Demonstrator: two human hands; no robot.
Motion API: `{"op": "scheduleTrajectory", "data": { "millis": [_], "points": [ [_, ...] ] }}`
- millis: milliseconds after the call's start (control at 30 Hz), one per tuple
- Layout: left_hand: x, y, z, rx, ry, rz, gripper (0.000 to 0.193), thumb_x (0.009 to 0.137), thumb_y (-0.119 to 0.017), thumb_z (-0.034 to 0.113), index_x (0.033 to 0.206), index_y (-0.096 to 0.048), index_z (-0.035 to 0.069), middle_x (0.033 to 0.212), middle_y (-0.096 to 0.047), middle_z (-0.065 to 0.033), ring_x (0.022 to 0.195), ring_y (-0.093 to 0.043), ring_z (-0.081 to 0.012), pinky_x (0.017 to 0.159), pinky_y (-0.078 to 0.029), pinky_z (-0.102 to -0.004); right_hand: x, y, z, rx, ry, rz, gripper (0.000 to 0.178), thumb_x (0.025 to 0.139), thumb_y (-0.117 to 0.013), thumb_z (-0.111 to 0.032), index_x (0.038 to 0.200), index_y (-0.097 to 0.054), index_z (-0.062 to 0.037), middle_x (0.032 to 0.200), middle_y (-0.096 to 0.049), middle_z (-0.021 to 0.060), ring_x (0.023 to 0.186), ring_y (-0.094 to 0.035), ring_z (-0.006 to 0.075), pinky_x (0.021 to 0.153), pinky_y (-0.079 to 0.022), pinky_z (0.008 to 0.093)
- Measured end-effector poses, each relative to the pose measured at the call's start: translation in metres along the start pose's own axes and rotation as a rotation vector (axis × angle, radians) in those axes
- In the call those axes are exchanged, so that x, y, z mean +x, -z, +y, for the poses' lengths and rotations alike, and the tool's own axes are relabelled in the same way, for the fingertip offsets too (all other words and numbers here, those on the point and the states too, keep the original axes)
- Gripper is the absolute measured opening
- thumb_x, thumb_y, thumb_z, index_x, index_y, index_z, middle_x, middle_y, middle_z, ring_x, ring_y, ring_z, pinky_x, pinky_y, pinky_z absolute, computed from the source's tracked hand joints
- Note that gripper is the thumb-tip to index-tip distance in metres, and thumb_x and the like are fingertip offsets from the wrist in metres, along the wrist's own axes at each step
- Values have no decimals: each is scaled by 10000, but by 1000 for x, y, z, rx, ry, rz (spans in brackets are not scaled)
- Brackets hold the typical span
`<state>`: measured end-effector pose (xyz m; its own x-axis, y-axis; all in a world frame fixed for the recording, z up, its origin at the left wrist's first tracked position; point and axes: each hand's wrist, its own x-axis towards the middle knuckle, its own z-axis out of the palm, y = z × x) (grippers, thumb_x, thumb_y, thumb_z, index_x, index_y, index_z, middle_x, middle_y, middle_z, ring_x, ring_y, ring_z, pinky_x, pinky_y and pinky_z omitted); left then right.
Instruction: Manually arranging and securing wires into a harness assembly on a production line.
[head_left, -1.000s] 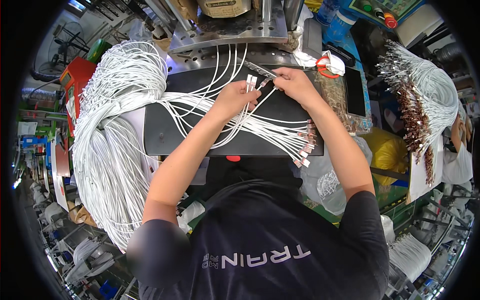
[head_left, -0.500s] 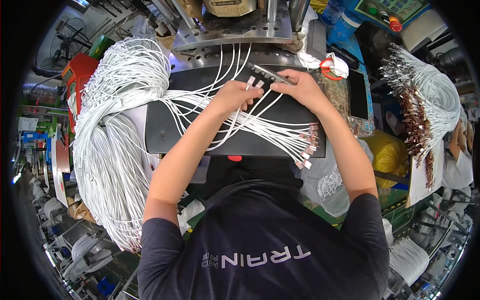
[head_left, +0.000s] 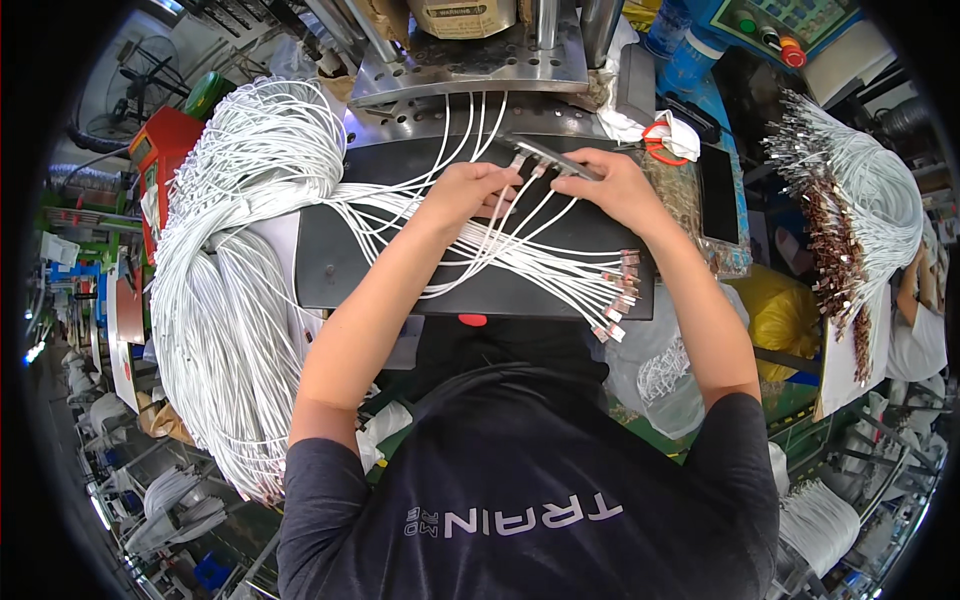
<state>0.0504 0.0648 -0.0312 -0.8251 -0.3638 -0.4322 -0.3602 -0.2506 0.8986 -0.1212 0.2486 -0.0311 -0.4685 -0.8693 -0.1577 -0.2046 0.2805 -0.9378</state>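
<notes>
My right hand (head_left: 612, 186) grips the right end of a slim slotted metal bar (head_left: 553, 156), thumb below and fingers above. White cables run up to the bar, and clear plug ends (head_left: 539, 171) sit along its lower edge. My left hand (head_left: 472, 192) is closed just left of the bar, its fingertips pinched on a white cable (head_left: 497, 218) near the plug. Beneath both hands a fan of white cables (head_left: 540, 262) lies across the black work surface (head_left: 345, 270), with plug ends (head_left: 622, 290) bunched at its right.
A steel press (head_left: 475, 78) with upright posts stands ahead, and several cables run under it. A big bundle of white cables (head_left: 225, 310) hangs at the left. Red-handled scissors (head_left: 662, 140) and a dark phone-like slab (head_left: 719, 193) lie at the right. Another cable bundle (head_left: 865, 190) hangs farther right.
My left hand has brought the loose plugs up against the metal bar, where they now line its lower edge. The bar has tilted slightly in my right hand.
</notes>
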Motion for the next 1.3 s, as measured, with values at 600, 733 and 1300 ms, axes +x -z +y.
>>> {"op": "scheduleTrajectory", "data": {
  "millis": [600,733,1300],
  "points": [
    [-14,1,17,795,-199,146,353,971,-687,320,978,-724,-32,850,-711,-58,701,-671,-213,678,-542,-346,-15,1,-34,-486,-81,22,259,902,-747,-201,1097,-712,-35,926,-725,89,839,-686,186,782,-516,310],
    [-4,14,22,735,-752,590,439,977,-670,386,1030,-691,-48,976,-742,-98,830,-713,-284,757,-554,-417,6,6,-7,-684,368,482,237,929,-689,-207,1087,-699,-30,941,-687,152,860,-671,315,800,-526,386],
    [44,51,20,142,-173,133,387,1000,-635,369,1162,-682,20,830,-629,21,644,-427,-62,617,-376,-219,214,30,-49,-760,455,692,335,899,-684,-398,978,-727,-75,904,-723,132,872,-689,280,773,-525,467]
  ]
}}
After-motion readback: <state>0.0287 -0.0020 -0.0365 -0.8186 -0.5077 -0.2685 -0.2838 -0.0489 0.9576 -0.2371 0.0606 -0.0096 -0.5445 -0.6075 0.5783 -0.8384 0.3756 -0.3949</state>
